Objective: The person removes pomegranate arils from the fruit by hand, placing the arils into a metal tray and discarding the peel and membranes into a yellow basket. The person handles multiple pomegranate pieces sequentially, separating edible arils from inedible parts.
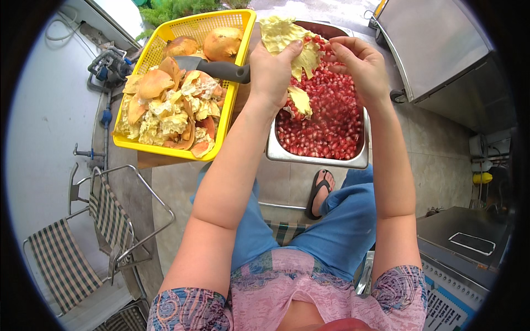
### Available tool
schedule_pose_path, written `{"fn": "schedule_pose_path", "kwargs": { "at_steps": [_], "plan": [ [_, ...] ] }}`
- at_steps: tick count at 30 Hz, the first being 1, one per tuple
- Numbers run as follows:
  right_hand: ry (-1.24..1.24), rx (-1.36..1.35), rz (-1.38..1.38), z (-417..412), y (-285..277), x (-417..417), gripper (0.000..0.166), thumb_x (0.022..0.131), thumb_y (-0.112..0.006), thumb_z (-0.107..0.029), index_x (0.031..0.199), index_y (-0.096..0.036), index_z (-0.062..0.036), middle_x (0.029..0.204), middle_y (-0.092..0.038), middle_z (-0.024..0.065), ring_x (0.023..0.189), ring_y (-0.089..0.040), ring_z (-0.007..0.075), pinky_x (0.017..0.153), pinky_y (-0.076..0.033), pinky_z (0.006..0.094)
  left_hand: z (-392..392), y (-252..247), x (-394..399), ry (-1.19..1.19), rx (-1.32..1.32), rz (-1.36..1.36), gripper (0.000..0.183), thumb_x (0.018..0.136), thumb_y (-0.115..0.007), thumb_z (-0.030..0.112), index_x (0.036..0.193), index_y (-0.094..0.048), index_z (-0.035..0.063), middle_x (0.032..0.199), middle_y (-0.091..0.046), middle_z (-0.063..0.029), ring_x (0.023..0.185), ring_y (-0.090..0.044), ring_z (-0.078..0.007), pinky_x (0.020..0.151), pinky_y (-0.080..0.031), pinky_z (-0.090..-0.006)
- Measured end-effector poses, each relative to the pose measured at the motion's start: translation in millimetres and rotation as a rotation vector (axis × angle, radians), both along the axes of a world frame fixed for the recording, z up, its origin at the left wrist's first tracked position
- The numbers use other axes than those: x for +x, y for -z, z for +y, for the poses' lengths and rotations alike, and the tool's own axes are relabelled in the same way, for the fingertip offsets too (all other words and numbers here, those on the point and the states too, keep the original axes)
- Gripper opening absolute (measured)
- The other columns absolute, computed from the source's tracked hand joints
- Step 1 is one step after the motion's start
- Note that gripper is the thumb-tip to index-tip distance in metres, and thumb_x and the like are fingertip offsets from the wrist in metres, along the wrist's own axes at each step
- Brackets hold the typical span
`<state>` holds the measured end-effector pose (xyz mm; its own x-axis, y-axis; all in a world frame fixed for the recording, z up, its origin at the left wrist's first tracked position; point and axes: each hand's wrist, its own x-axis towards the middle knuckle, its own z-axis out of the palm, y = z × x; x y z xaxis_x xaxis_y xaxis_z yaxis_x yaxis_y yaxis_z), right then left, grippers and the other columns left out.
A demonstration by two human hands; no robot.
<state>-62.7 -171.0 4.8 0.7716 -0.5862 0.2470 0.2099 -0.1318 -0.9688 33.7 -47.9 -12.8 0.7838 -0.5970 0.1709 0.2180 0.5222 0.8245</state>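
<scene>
My left hand (273, 72) grips a piece of pale yellow pomegranate rind and membrane (285, 37) above a steel pan (319, 160). Red arils cling to the piece's right edge. Close to that edge is my right hand (364, 66), its fingers curled and thumb near the fingertips; whether an aril is between them I cannot tell. Loose pomegranate arils (327, 128) fill much of the pan, and another membrane piece (300, 101) lies on them. Left of the pan, a yellow plastic basket (165, 151) holds peel scraps (161, 111), whole pomegranates (223, 43) and a dark-handled knife (225, 71).
A folding chair with checked fabric (62, 260) stands at the lower left, near wall pipes and a valve (105, 118). At the upper right is a steel cabinet on casters (439, 45). Green plants (174, 14) grow beyond the basket.
</scene>
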Motion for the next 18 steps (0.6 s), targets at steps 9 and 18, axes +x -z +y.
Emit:
{"fn": "schedule_pose_path", "kwargs": {
  "at_steps": [9,18],
  "plan": [
    [0.026,-0.087,0.135,2,-7,8,0.024,0.082,-0.066,-0.02,0.092,-0.064,0.0011,0.081,-0.065,0.0066,0.069,-0.06,0.0087,0.058,-0.051,0.0197,0,-2,-8,-0.035,-0.015,-0.106,0.023,0.082,-0.058,-0.001,0.104,-0.052,-0.0007,0.096,-0.062,-0.0091,0.083,-0.062,-0.0148,0.07,-0.052,-0.0266],
    [-0.037,-0.037,0.112,7,-9,1,0.022,0.087,-0.057,-0.011,0.103,-0.061,0.0037,0.091,-0.064,0.0099,0.077,-0.063,0.0141,0.068,-0.054,0.024,2,-4,-12,-0.074,0.003,-0.056,0.018,0.082,-0.057,-0.001,0.1,-0.055,-0.0019,0.093,-0.063,-0.0086,0.081,-0.061,-0.0137,0.071,-0.049,-0.0258]
  ]
}}
